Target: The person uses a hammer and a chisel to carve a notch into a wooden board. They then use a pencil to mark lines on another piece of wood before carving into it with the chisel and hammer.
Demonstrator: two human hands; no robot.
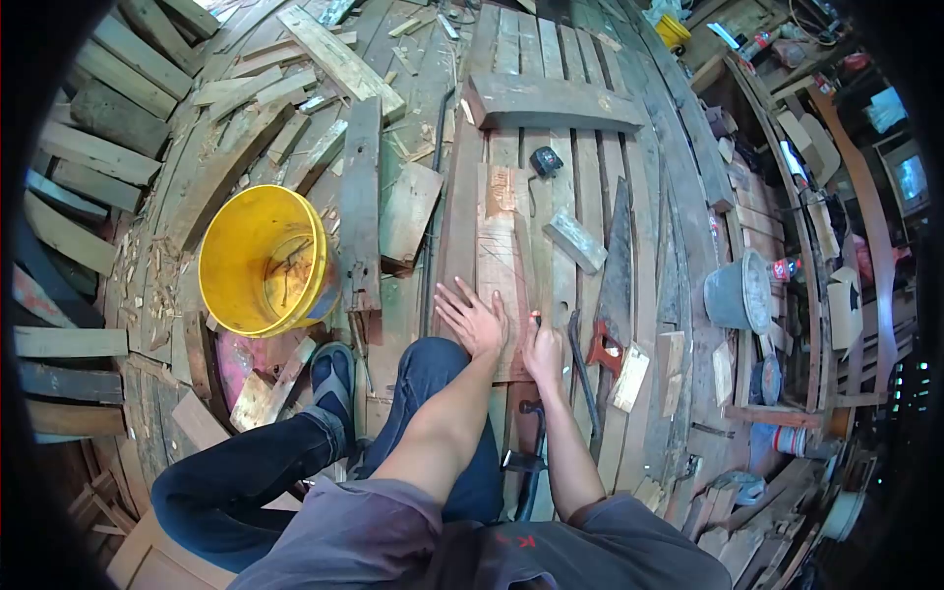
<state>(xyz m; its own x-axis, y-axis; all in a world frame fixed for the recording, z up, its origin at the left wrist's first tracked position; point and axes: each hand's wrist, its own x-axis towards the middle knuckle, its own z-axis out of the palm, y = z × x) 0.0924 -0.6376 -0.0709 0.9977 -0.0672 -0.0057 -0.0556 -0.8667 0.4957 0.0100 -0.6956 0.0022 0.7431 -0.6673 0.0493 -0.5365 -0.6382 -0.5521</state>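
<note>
A light wooden board [503,265] with pencil lines and a chiselled patch near its far end lies lengthwise before me. My left hand [476,319] rests flat on its near left part, fingers spread. At the board's right edge, my right hand [542,348] is closed round a small thing with a reddish tip, too small to name. Right of that hand are a dark metal bar [580,369] and a handsaw [615,275] with a red-brown handle. A hammer [532,433] lies near my lap. Beyond the board sits a black tape measure [546,162].
A yellow bucket [265,261] stands at left, beside a long dark beam [362,206]. A thick timber [556,102] lies crosswise at the far end. A small wood block [575,242] is right of the board. A grey bucket [739,292] is farther right.
</note>
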